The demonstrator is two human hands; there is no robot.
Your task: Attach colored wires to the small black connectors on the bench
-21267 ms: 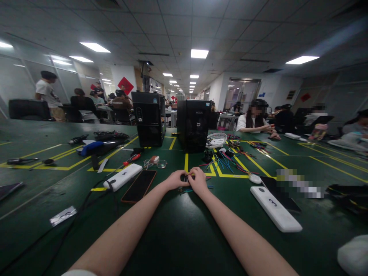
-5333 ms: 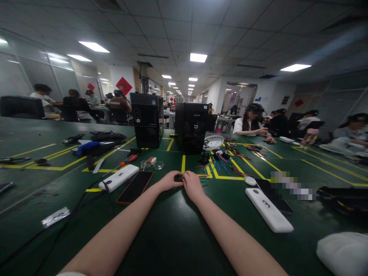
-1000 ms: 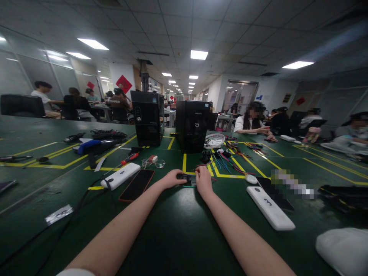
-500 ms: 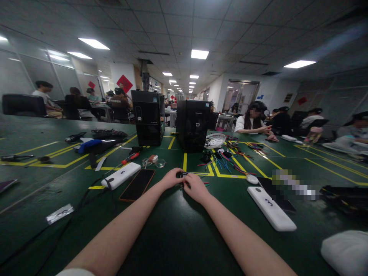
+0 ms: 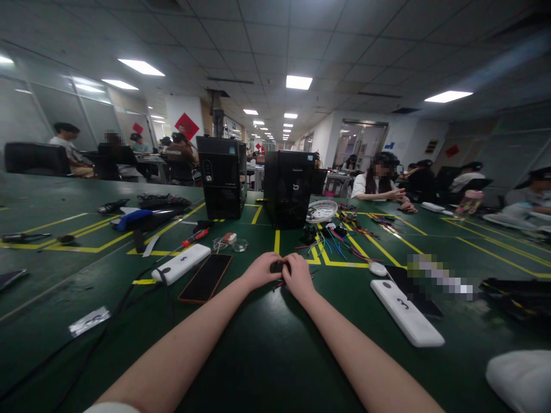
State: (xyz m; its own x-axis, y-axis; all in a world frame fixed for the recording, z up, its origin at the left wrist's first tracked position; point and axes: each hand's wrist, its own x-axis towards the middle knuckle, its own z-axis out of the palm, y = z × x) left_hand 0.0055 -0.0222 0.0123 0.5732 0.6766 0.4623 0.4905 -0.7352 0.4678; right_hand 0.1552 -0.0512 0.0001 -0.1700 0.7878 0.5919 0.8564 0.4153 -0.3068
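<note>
Two black computer boxes (image 5: 221, 176) at 12 o'clock, two white power banks (image 5: 183, 263), one phone (image 5: 205, 277), one white basket (image 5: 322, 210).

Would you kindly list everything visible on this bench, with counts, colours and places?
small connector: one, black, between both hands.
loose wires: many, blue and red, beyond the hands.
computer towers: two, black, upright at centre.
basket: one, white, right of the towers.
power banks: two, white, left and right.
phone: one, dark, left of the hands.
screwdriver: one, red-handled, left.
glasses: one pair, clear.
table: green, yellow lines.
left hand, right hand: both pinching the connector.
</note>
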